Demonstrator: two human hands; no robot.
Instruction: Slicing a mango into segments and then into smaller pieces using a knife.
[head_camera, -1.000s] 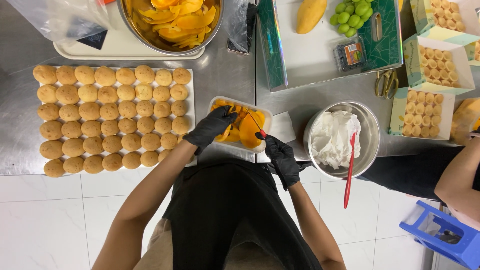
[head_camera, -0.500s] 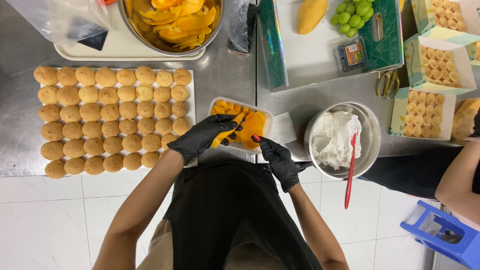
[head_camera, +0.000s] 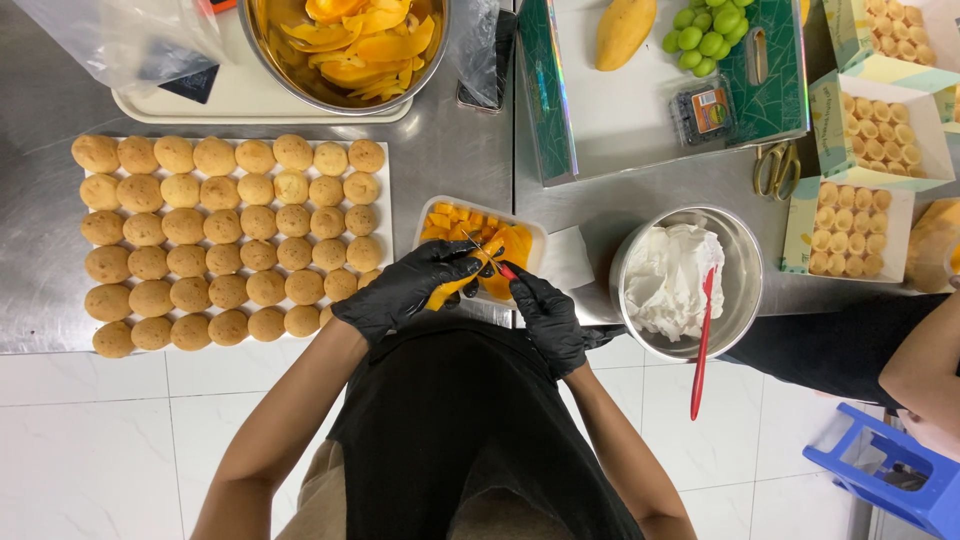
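Observation:
Both my hands wear black gloves and meet over a small white container (head_camera: 534, 232) of orange mango cubes at the near edge of the steel counter. My left hand (head_camera: 398, 290) grips a mango slice (head_camera: 452, 291) at the container's near side. My right hand (head_camera: 547, 316) holds small red-handled scissors (head_camera: 487, 256). Their blades point up and left across the slice.
A white sheet of round baked puffs (head_camera: 230, 240) lies to the left. At the back stands a steel bowl of mango pieces (head_camera: 350, 45). A cream bowl (head_camera: 740, 270) with a red spatula (head_camera: 702, 345) sits right, near boxes of tart shells (head_camera: 850, 215). Another person's arm (head_camera: 925, 365) and a blue stool (head_camera: 890, 470) are at far right.
My left hand has drawn back toward my body with the mango slice. My right hand and the scissors shifted slightly left, staying over the container.

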